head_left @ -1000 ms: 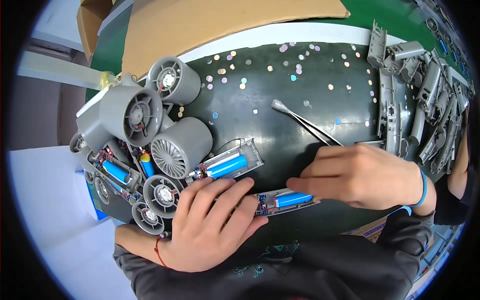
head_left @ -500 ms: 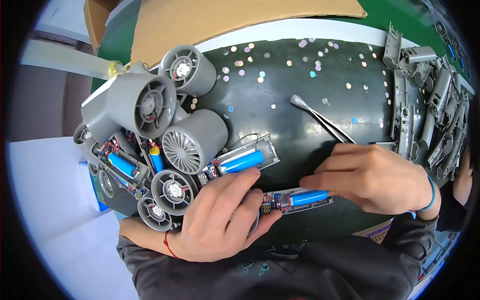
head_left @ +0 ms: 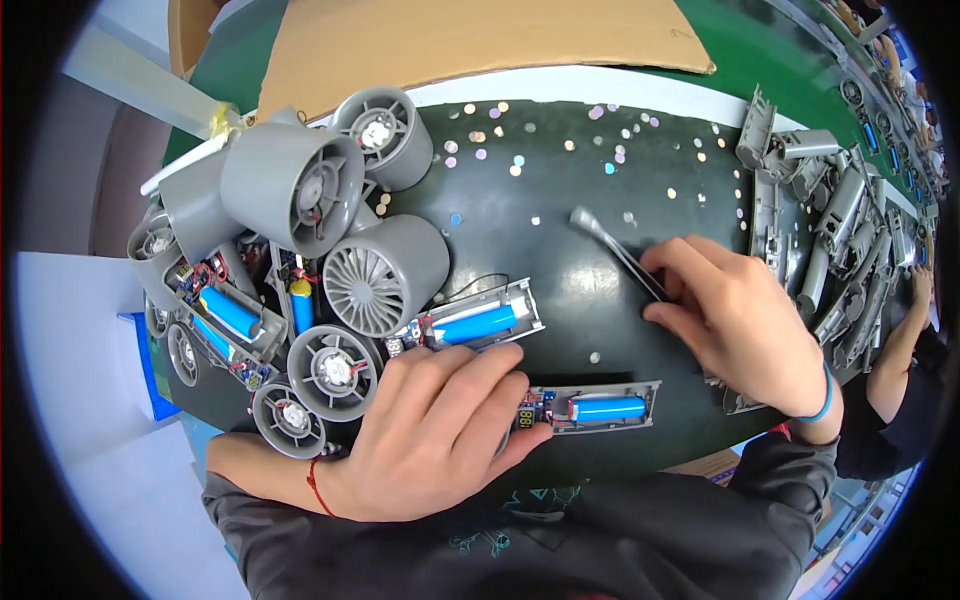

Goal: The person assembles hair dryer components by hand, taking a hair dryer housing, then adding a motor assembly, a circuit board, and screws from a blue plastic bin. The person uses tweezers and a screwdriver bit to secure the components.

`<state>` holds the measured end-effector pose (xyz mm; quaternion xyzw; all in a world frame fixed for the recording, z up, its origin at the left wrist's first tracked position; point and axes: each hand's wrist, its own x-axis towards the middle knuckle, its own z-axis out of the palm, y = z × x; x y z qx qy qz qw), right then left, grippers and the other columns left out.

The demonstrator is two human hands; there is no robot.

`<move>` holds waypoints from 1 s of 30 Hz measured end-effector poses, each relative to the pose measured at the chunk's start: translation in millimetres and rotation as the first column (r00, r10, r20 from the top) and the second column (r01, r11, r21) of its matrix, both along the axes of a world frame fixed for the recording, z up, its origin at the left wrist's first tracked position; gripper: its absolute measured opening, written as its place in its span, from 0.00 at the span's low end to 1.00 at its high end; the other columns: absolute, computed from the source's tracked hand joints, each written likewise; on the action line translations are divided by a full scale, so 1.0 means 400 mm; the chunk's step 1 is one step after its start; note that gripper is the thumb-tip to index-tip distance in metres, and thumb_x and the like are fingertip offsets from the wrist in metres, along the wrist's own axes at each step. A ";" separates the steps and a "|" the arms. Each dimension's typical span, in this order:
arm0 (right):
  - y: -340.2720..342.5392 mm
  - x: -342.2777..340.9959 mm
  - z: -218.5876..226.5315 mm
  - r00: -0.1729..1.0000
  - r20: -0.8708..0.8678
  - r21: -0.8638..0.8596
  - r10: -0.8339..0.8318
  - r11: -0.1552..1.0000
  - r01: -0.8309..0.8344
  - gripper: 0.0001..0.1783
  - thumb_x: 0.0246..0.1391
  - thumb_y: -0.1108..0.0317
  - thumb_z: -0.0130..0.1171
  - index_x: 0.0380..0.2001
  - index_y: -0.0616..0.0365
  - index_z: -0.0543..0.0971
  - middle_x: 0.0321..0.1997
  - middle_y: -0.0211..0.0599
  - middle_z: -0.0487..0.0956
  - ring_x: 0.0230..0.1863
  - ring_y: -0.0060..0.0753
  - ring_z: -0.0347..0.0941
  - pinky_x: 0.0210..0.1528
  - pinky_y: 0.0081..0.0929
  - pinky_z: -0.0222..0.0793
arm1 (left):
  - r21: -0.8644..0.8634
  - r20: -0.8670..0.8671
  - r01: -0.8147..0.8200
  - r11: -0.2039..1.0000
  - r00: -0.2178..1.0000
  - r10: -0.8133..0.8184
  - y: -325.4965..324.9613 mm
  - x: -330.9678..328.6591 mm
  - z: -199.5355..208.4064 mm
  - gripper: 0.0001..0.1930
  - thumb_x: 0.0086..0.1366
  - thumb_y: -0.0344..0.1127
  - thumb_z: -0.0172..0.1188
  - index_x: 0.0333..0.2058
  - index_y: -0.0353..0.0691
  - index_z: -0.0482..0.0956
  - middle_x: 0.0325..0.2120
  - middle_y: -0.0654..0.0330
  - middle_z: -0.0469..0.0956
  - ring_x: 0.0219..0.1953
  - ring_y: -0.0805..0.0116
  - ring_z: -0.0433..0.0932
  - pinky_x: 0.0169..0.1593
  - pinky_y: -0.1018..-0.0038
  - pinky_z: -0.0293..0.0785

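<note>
My left hand [head_left: 430, 430] is curled over the round head of an opened grey handheld fan [head_left: 645, 395]; the head is mostly hidden under my palm. The fan's handle points right, exposing a blue battery cell [head_left: 608, 408] and a small digit display board [head_left: 527, 415]. Beyond my fingertips lies another opened handle with a blue battery [head_left: 475, 325]. On the dark mat, a pair of metal tweezers [head_left: 610, 240] lies slanted, its rounded end pointing away from me. My right hand [head_left: 740, 315] has thumb and forefinger bent around the tweezers' near end, partly hiding it.
Grey fan heads [head_left: 390, 275] and wired handles crowd the left. A pile of grey plastic shells [head_left: 840, 220] lies at the right. Small round discs [head_left: 595, 357] dot the mat [head_left: 540, 255]. Cardboard [head_left: 480, 35] lies at the back. Another person's arm [head_left: 900, 345] shows far right.
My right hand has left the battery end of the fan handle and moved up to the tweezers, exposing the whole handle. My left hand stays on the fan. The view has shifted slightly.
</note>
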<state>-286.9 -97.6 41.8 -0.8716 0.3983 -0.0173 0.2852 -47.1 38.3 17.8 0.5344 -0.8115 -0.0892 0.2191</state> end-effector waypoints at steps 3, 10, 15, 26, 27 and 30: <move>-0.022 -0.005 0.014 0.988 0.147 0.125 0.043 0.990 -0.062 0.16 0.49 0.80 0.68 0.42 0.63 0.77 0.34 0.38 0.78 0.32 0.38 0.78 0.34 0.29 0.74 | -0.041 -0.060 0.069 0.997 0.996 -0.071 0.002 0.006 -0.017 0.25 0.49 0.42 0.78 0.41 0.35 0.81 0.47 0.55 0.79 0.44 0.56 0.78 0.45 0.63 0.74; -0.002 -0.005 -0.017 0.689 0.713 0.216 0.131 0.894 -0.393 0.08 0.45 0.79 0.70 0.23 0.60 0.79 0.33 0.53 0.84 0.30 0.40 0.84 0.28 0.28 0.79 | -0.005 -0.185 0.235 0.972 0.955 -0.232 -0.020 0.017 -0.019 0.22 0.55 0.45 0.71 0.39 0.33 0.79 0.45 0.56 0.77 0.46 0.59 0.76 0.46 0.63 0.73; -0.015 0.012 -0.027 0.612 0.609 -0.031 0.505 0.786 -0.618 0.05 0.54 0.75 0.65 0.34 0.59 0.87 0.42 0.43 0.85 0.40 0.41 0.85 0.34 0.28 0.83 | 0.021 -0.205 0.226 0.974 0.954 -0.218 -0.017 0.021 -0.020 0.24 0.54 0.45 0.70 0.41 0.32 0.78 0.47 0.53 0.75 0.46 0.57 0.76 0.48 0.62 0.75; -0.009 0.007 -0.049 0.609 0.664 0.022 0.433 0.803 -0.595 0.09 0.58 0.70 0.61 0.36 0.58 0.89 0.42 0.42 0.86 0.43 0.38 0.86 0.34 0.26 0.83 | 0.012 -0.187 0.226 0.974 0.957 -0.220 -0.021 0.018 -0.019 0.22 0.53 0.44 0.71 0.39 0.34 0.77 0.49 0.50 0.75 0.45 0.56 0.76 0.48 0.62 0.77; -0.008 0.003 -0.050 0.616 0.668 0.034 0.417 0.810 -0.585 0.09 0.58 0.70 0.61 0.36 0.57 0.89 0.42 0.42 0.87 0.43 0.38 0.86 0.34 0.26 0.83 | 0.024 -0.182 0.225 0.974 0.959 -0.217 -0.022 0.016 -0.017 0.22 0.53 0.45 0.71 0.40 0.35 0.77 0.49 0.50 0.75 0.45 0.56 0.76 0.48 0.62 0.77; -0.008 0.007 -0.051 0.627 0.678 0.074 0.383 0.814 -0.577 0.08 0.57 0.71 0.62 0.36 0.57 0.89 0.42 0.42 0.87 0.43 0.39 0.86 0.34 0.27 0.83 | 0.041 -0.169 0.227 0.973 0.961 -0.217 -0.019 0.020 -0.017 0.22 0.54 0.45 0.71 0.40 0.35 0.78 0.49 0.51 0.75 0.45 0.57 0.76 0.49 0.62 0.76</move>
